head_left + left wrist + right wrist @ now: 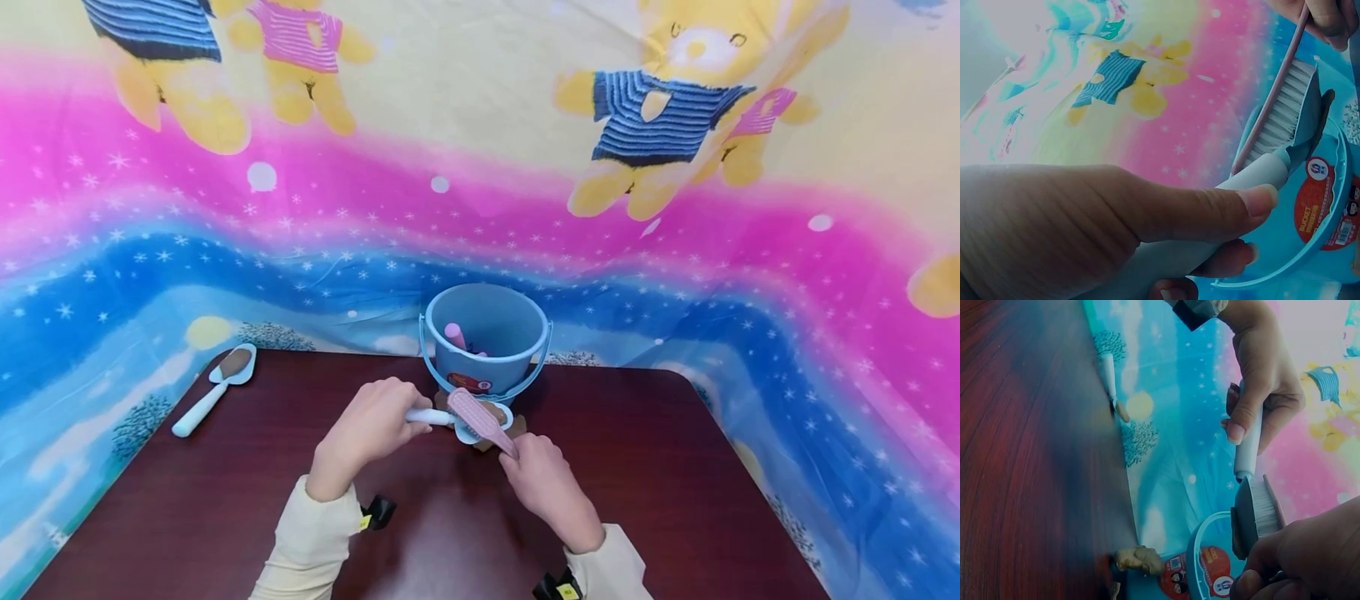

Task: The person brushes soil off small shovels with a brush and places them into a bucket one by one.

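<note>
My left hand (372, 427) grips the white handle of a toy shovel (432, 416), thumb along the handle in the left wrist view. Brown, clay-like matter clings to the shovel's pale blue blade. In my right hand (546, 482) is a pink brush (474, 412) with white bristles (1288, 103). Those bristles lie against the face of the blade, and the brush back partly covers it in the head view. Both tools are held in front of a blue bucket (454, 364), over brown lumps (1140, 559) at its foot.
A second shovel (201, 410) with brown matter on its blade lies at the table's left edge. Inside the bucket stands a pink-ended thing (454, 335). The dark wooden table (660, 483) meets a printed cloth backdrop (360, 217) behind and at both sides.
</note>
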A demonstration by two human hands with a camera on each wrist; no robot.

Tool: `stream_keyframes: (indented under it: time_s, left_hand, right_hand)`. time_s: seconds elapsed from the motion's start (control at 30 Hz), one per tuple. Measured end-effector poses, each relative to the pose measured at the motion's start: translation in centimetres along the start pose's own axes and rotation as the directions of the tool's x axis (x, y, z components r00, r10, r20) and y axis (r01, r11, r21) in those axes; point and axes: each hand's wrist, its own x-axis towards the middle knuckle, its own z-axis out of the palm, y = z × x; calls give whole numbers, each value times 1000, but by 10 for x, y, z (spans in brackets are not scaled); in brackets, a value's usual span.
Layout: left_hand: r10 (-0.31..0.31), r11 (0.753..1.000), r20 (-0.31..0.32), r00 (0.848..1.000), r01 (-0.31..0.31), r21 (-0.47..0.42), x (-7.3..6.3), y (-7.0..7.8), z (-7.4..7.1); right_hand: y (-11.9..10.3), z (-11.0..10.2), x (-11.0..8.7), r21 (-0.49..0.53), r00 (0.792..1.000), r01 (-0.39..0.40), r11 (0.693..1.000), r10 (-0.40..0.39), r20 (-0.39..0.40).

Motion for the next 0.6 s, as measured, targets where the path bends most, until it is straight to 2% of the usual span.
stream_keyframes:
  time_s: [0.17,0.47,0.6]
  left_hand:
    - [-11,1000,8,1000,11,-4,-3,-5,-1]
    - [-6,1000,6,1000,6,-27,-2,-14,0]
    - [-30,998,6,1000,30,-47,-1,-17,0]
  right_hand:
    - [2,4,2,-22,1000,-6,1000,6,-4]
    - [8,2,5,-45,997,-1,999,-3,-76]
    - [12,1,6,-43,996,-9,999,6,-90]
